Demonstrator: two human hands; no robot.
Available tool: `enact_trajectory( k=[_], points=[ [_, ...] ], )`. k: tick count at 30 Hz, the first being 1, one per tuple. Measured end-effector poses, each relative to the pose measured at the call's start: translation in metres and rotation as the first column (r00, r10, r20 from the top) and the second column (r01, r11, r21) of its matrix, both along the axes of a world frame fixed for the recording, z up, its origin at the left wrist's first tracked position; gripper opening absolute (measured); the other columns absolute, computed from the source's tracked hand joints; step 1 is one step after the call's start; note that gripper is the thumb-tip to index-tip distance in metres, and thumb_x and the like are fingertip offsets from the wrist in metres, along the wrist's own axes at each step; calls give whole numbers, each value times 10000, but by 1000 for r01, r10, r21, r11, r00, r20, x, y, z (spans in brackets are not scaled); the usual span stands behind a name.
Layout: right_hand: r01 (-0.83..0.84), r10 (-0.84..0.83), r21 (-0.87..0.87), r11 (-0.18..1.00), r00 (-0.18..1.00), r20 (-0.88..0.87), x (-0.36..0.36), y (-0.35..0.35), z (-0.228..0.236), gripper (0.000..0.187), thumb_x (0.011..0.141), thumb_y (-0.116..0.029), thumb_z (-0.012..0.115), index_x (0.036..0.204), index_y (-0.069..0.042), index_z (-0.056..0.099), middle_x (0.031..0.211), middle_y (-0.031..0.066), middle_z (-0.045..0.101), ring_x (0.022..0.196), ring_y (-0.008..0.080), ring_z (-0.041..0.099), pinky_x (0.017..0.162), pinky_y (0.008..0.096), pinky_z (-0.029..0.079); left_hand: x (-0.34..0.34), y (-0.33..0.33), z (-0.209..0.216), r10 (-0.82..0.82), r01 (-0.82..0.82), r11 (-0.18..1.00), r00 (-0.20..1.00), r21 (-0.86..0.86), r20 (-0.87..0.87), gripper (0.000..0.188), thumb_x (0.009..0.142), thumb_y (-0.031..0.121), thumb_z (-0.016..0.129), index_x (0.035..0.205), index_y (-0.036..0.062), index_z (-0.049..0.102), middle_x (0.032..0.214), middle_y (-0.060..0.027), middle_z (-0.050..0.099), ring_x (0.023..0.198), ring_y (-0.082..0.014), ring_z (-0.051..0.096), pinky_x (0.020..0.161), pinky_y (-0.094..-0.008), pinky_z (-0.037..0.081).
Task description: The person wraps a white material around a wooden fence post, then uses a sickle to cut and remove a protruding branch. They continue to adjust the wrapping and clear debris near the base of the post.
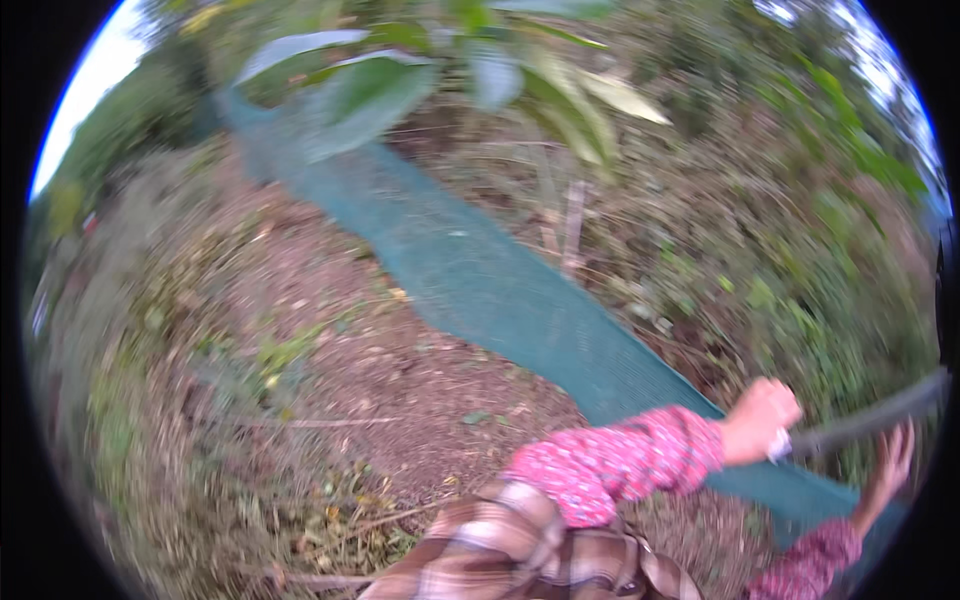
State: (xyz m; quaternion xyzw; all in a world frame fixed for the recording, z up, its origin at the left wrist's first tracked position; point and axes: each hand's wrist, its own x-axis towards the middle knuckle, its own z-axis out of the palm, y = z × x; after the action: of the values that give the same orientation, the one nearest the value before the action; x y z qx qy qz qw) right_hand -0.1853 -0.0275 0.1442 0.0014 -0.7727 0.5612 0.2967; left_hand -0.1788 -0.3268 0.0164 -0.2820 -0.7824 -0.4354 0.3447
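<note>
My left hand is closed in a fist at the right of the view, in front of the green netting. A small white bit shows at its lower edge; what the fingers hold is hidden. Just beside this fist ends a dark, curved branch or pole, which runs to the right rim. Below that pole my right hand reaches up with its fingers stretched out, close against it. Blur keeps me from telling whether they touch. Pink patterned sleeves cover both forearms.
The netting runs like a long low strip from the far left to the lower right. Bare brown soil with dry litter lies left of it, thick weeds right of it. Large green leaves hang at the top. A thin stake stands behind the netting.
</note>
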Motion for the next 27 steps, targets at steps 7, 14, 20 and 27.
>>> enact_trajectory(
  k=[7, 14, 20, 27],
  points=[
    [-101, 45, 419, 902, 989, 139, 32, -81, -21, 210, 789, -82, 666, 968, 20, 628, 896, 87, 650, 802, 146, 619, 727, 267, 502, -41, -33, -13, -143, 144, 978, 990, -151, 23, 330, 725, 199, 667, 1009, 45, 603, 969, -103, 606, 945, -282, 556, 854, -417, 396],
    [-61, 68, 804, 592, 997, 26, 24, -89, -70, 154, 727, -85, 667, 867, -22, 651, 927, 115, 633, 891, 291, 582, 788, 377, 472, -42, -24, -25, -272, 334, 893, 934, -302, 230, 368, 738, 198, 681, 1045, 16, 591, 1006, -114, 592, 972, -269, 534, 856, -397, 369],
    [-177, 4, 884, 432, 981, 195, 33, -71, -129, 230, 761, -154, 647, 983, -94, 639, 1006, 51, 596, 1011, 247, 512, 893, 417, 371, -27, -2, -43, -200, 390, 826, 878, -407, 436, 356, 718, 163, 700, 1021, -6, 621, 876, -146, 619, 860, -308, 592, 754, -384, 466],
    [-180, -1, 904, 389, 981, 196, 30, -66, -177, 209, 723, -208, 693, 907, -126, 635, 896, 24, 578, 972, 214, 515, 838, 402, 365, -46, 68, 28, -633, 505, 755, 729, 419, 260, 630, 718, 98, 728, 1274, 12, 443, 1093, -132, 548, 983, -192, 552, 805, -343, 476]
  ],
)
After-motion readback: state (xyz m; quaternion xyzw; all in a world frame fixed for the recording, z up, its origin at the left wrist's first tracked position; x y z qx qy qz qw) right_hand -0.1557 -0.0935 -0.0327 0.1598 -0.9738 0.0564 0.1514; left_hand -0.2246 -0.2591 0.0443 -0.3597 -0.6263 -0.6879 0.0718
